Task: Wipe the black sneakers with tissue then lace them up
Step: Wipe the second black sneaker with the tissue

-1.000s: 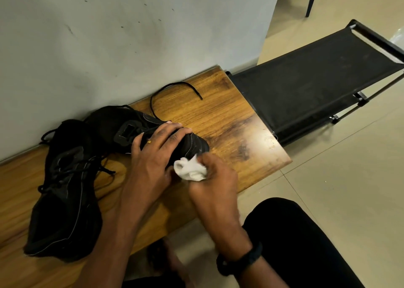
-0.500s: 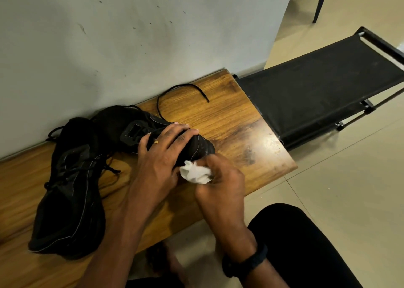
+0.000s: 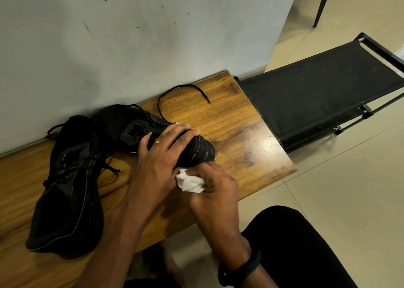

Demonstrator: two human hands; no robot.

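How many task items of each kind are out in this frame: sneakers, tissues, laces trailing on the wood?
Black sneakers: 2 (held sneaker, lying sneaker)
White tissue: 1
Black lace trailing on the wood: 1
Total: 4

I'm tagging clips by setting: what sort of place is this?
Probably a home entryway or hallway: a low wooden bench against a scuffed wall, tiled floor, and a black fabric rack beside it.
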